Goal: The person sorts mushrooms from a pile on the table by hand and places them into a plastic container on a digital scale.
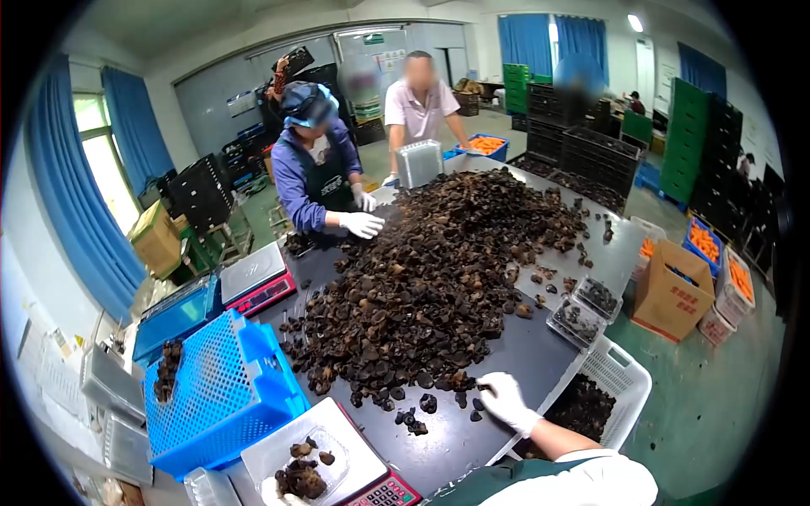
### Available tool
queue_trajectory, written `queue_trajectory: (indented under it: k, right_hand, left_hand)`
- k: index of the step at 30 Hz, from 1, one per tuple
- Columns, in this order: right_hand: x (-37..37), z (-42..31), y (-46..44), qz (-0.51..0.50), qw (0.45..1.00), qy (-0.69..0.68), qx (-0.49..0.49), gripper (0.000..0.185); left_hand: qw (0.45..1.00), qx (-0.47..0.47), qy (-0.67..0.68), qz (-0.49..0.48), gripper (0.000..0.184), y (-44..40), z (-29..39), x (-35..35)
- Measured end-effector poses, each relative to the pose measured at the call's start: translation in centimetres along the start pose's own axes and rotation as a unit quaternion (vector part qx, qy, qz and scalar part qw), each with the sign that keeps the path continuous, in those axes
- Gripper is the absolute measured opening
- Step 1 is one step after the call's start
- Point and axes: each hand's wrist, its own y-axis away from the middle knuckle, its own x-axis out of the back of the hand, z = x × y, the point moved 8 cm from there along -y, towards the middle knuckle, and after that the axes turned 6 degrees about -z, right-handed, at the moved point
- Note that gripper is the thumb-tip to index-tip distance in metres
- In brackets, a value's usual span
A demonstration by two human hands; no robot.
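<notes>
A wide heap of dark brown mushrooms (422, 270) covers much of the grey metal table (523, 358). My right hand (509, 403), in a white glove, is at the heap's near right edge, its fingers curled down beside a few loose pieces. Whatever lies under those fingertips is hidden. At the bottom left, a clear plastic box (325, 434) with some mushrooms rests on a red and white scale (380, 472). My left hand (272, 491), gloved too and mostly cut off by the frame edge, is closed around a mushroom clump (299, 479) at this box.
A blue basket (211, 388) stands left of the scale, with a second scale (256, 277) beyond. Filled clear boxes (582, 316) sit at the right edge, above a white basket (620, 379). One gloved co-worker (325, 169) handles the heap; another person (422, 105) stands behind.
</notes>
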Motion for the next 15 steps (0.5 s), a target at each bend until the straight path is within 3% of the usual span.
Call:
queue_trajectory:
  k: [2, 3, 4, 6, 8, 10, 12, 13, 15]
  right_hand:
    - [3.6, 4.6, 2.3, 0.04, 0.994, 0.077, -0.064, 0.02]
    - [4.8, 6.2, 3.1, 0.048, 0.991, 0.097, -0.081, 0.02]
    - [5.7, 7.5, 3.8, 0.055, 0.987, 0.117, -0.098, 0.021]
    - [5.8, 9.8, 4.8, 0.054, 0.982, 0.126, -0.129, 0.018]
    - [5.0, 10.2, 4.6, -0.001, 0.978, 0.173, -0.114, 0.017]
    - [5.0, 10.6, 4.4, 0.016, 0.974, 0.171, -0.145, 0.019]
    - [5.1, 10.9, 4.0, 0.009, 0.976, 0.159, -0.149, 0.018]
    - [5.5, 11.0, 3.6, 0.012, 0.975, 0.159, -0.152, 0.018]
    - [5.6, 10.9, 3.0, -0.04, 0.979, 0.147, -0.138, 0.015]
  left_hand:
    - [0.985, -0.077, -0.121, -0.093, 0.037, 0.5, 4.4, -3.3]
    - [0.981, 0.075, 0.001, -0.178, 0.039, 2.9, 0.6, -6.5]
    - [0.933, 0.225, 0.119, -0.256, 0.041, 6.5, -2.6, -9.9]
    - [0.81, 0.373, 0.201, -0.405, 0.046, 9.1, 2.0, -14.9]
    - [0.905, 0.023, 0.126, -0.405, 0.049, 9.0, 6.4, -18.5]
    - [0.881, 0.053, 0.186, -0.432, 0.052, 12.2, 6.2, -22.5]
    - [0.878, 0.022, 0.109, -0.465, 0.056, 14.4, 5.9, -24.8]
    - [0.876, -0.026, 0.063, -0.477, 0.069, 16.5, 4.2, -26.4]
    - [0.869, -0.015, 0.02, -0.495, 0.071, 17.7, 4.7, -27.5]
